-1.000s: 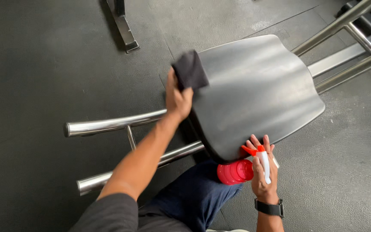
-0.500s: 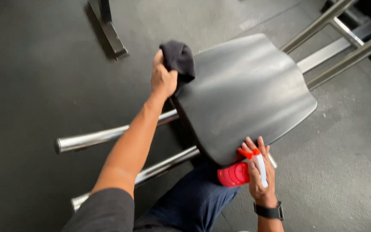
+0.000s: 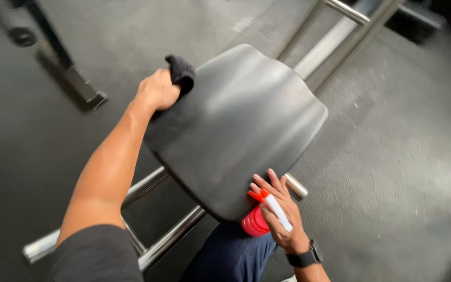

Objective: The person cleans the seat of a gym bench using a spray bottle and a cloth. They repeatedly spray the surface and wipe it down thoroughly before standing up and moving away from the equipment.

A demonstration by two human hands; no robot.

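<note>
My left hand (image 3: 157, 90) grips a dark cloth (image 3: 181, 72) and presses it on the upper left edge of a black padded seat (image 3: 241, 125). The seat sits on a chrome tube frame (image 3: 169, 237). My right hand (image 3: 279, 210) holds a red spray bottle (image 3: 255, 221) with a white and orange trigger head, just below the seat's near edge. A black watch (image 3: 304, 258) is on that wrist.
Chrome rails (image 3: 340, 36) run off behind the seat to the upper right. A black machine foot (image 3: 82, 89) stands on the dark rubber floor (image 3: 403, 156) at the upper left. My knee in dark blue trousers (image 3: 230, 256) is under the seat.
My left hand with the cloth has slid along the seat's left edge. The view has shifted. The right hand still holds the bottle at the seat's near edge.
</note>
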